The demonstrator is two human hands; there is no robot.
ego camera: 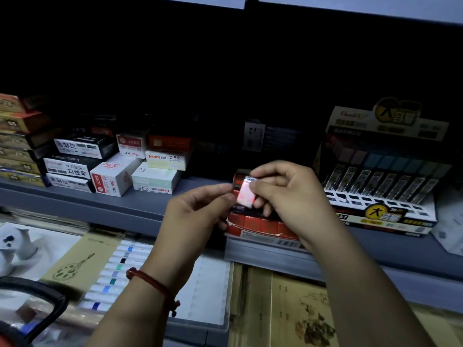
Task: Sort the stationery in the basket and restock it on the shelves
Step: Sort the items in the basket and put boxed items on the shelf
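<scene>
Both hands hold one small shiny pink-and-white packet (245,194) up in front of the grey shelf (105,199). My left hand (200,209), with a red cord on its wrist, pinches the packet's left edge. My right hand (288,189) grips its top and right side. Directly behind and below the packet sits an open red display box (260,227) of small red packs on the shelf edge. The basket's black handle (47,306) shows at the bottom left corner.
White, red and black pen-refill boxes (112,164) are stacked on the shelf at left. A tall display of pencil-lead tubes (385,176) stands at right. Below the shelf lie a set of markers (117,271), sketch pads and yellow paper pads (300,306). The shelf's back is dark.
</scene>
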